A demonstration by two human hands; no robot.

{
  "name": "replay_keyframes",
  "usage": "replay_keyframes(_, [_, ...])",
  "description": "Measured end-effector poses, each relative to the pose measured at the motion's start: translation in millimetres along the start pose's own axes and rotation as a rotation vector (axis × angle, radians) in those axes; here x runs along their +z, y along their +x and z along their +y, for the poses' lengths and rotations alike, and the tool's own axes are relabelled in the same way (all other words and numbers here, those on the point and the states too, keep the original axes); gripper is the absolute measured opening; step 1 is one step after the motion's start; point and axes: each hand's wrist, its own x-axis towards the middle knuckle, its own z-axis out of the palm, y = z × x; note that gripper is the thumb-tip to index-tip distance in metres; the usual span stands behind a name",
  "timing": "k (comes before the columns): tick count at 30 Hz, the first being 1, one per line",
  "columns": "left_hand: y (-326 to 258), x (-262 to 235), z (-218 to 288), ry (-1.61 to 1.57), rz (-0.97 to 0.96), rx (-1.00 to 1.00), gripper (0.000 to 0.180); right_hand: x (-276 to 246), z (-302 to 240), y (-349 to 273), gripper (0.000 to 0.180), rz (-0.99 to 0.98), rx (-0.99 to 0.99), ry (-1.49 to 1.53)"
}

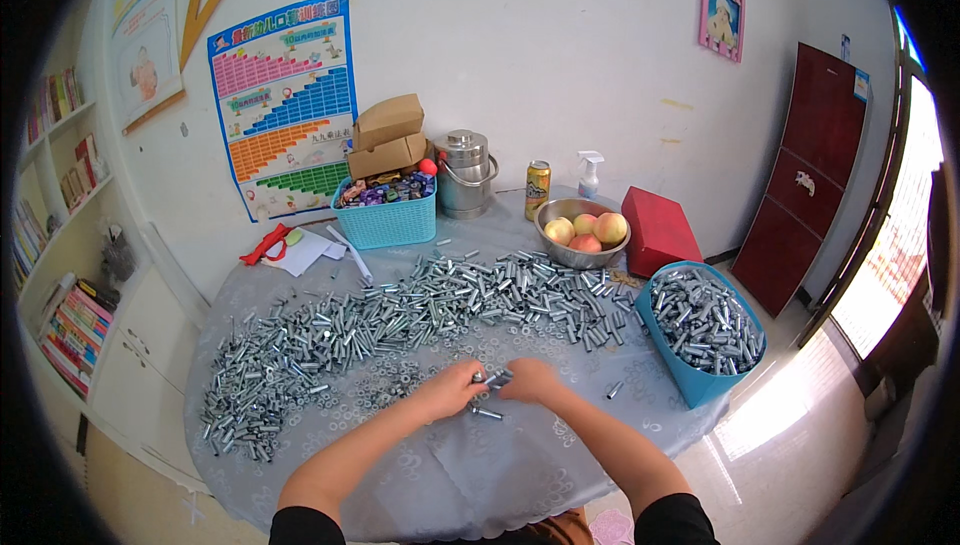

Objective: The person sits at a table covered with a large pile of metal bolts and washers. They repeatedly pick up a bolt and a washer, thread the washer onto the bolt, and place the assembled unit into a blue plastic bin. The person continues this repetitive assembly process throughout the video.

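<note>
held part: small silver metal sleeve bolt [492,379], lower centre of frame, pinched between both hands above the tablecloth
left hand [452,388]: fingers closed on the bolt's left end
right hand [530,380]: closed on its right end, hands together, touching
loose piece: one more bolt [487,413] lay just below the hands
progress: blue basket [700,330] at right held a fair heap of finished-looking bolts; judged well under half done
left to do: long pile of bolts [400,315] stretched across mid-frame, washers [385,385] scattered near the left hand
materials: zinc-bright steel, cylindrical, shiny; basket plastic, slatted
surface: round table, grey patterned cloth [470,475], soft, wrinkled
behind: steel bowl of peaches [583,230], matte red box [658,230]
</note>
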Motion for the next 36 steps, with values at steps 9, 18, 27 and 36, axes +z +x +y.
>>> replay_keyframes(9, [3.8, 22.3, 3.5, 0.278, -0.390, 0.104, 0.022, -73.5, 80.8, -60.7, 0.047, 0.294, 0.254, 0.264])
replay_keyframes(18, [0.5, 13.9, 7.3, 0.287, -0.386, 0.080, 0.025, -175.1, 185.1, -122.6, 0.044, 0.782, 0.612, 0.040])
replay_keyframes(27, [-2.0, 10.2, 9.4, 0.139, -0.321, 0.039, 0.022, -185.7, 261.0, -141.0, 0.042, 0.873, 0.590, -0.049])
replay_keyframes(36, [6.5, -16.8, 3.6, -0.060, -0.023, -0.214, 0.026, -102.4, 76.9, -121.3, 0.022, 0.377, -0.072, 0.396])
